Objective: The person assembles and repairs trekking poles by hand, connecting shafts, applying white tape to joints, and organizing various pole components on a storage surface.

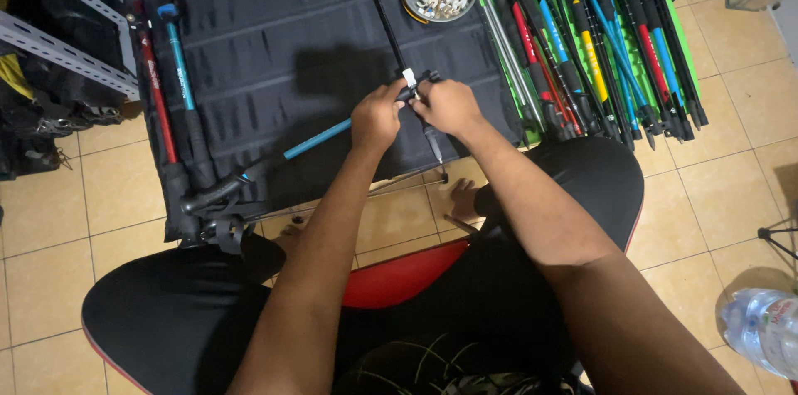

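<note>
Our left hand (376,118) grips the teal pole (316,138); our right hand (449,106) pinches a white tag (409,76) there. Finished poles (170,96) lie left, many more poles (598,46) wait right.

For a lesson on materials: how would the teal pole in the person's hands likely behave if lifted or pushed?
The teal pole looks like a thin tube, so probably stiff and light for its length. Being round, it may roll on the dark mat if pushed. The left hand and right hand grip it near a joint, so sections might slide.
</note>
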